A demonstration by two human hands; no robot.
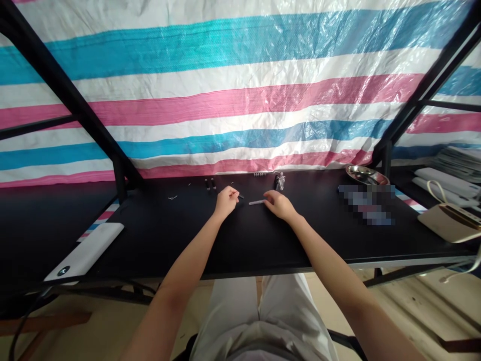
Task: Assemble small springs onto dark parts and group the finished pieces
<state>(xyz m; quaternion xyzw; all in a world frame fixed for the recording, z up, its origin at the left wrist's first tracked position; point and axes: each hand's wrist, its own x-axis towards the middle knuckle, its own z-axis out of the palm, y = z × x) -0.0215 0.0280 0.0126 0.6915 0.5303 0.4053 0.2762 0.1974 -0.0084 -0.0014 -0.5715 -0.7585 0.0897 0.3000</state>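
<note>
My left hand (pixel 226 202) is over the middle of the black table, its fingers pinched on a small, thin dark piece (pixel 241 196) too small to name surely. A short gap to the right, my right hand (pixel 279 204) has thumb and fingers closed on one end of a slim, translucent whitish tube (pixel 256 202), which points left toward the left hand. Just behind the right hand lies a small heap of clear and black parts (pixel 280 181). Two short dark pieces with pale ends (pixel 210 184) lie behind my left hand. At the table's back edge sits a row of tiny whitish pieces (pixel 259 174).
The black table (pixel 158 240) bears a white oblong device (pixel 88 250) at left and pale scraps (pixel 172 197). To the right are a round metal dish (pixel 366 175), a blurred-out item (pixel 366 204) and a cream box with a cord (pixel 449 220). Striped sheeting (pixel 240 108) hangs behind.
</note>
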